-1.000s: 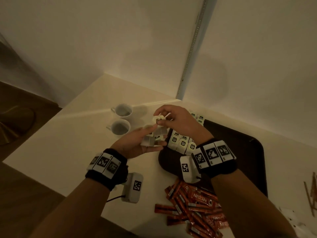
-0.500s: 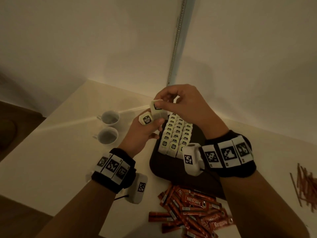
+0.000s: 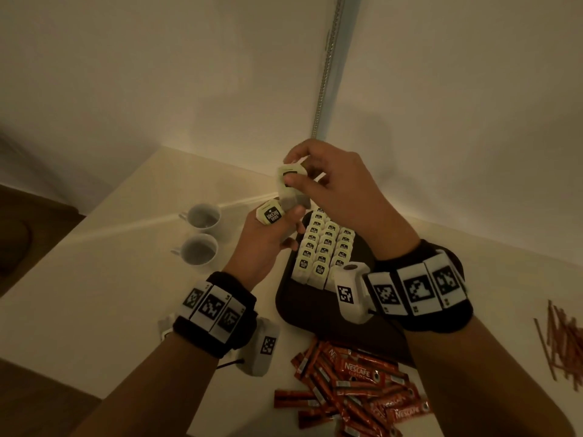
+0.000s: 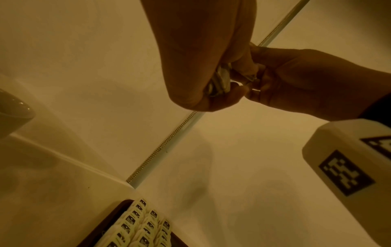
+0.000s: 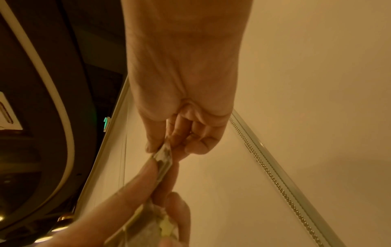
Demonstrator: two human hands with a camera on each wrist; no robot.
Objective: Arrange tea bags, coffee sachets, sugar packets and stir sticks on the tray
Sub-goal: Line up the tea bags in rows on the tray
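Note:
Above the far left corner of the dark tray [image 3: 318, 307], my right hand [image 3: 331, 181] pinches a pale tea bag [image 3: 288, 184] between thumb and fingers. My left hand [image 3: 268, 238] sits just below it and grips a small stack of tea bags [image 3: 272, 215], their edges showing in the left wrist view [image 4: 220, 81]. In the right wrist view the pinched tea bag [image 5: 164, 157] is seen edge-on between both hands. Several tea bags stand in neat rows [image 3: 325, 247] on the tray. Red coffee sachets [image 3: 356, 389] lie heaped on the table in front of the tray. Brown stir sticks [image 3: 564, 339] lie at the right.
Two white cups [image 3: 202, 234] stand on the table left of the tray. White walls meet in a corner with a metal strip [image 3: 328, 67] right behind the hands. The table's left edge drops to a dark floor [image 3: 28, 241].
Both hands have risen from the table's left side and shifted right, over the tray's far corner. The right hand has lifted one tea bag off the stack held in the left hand.

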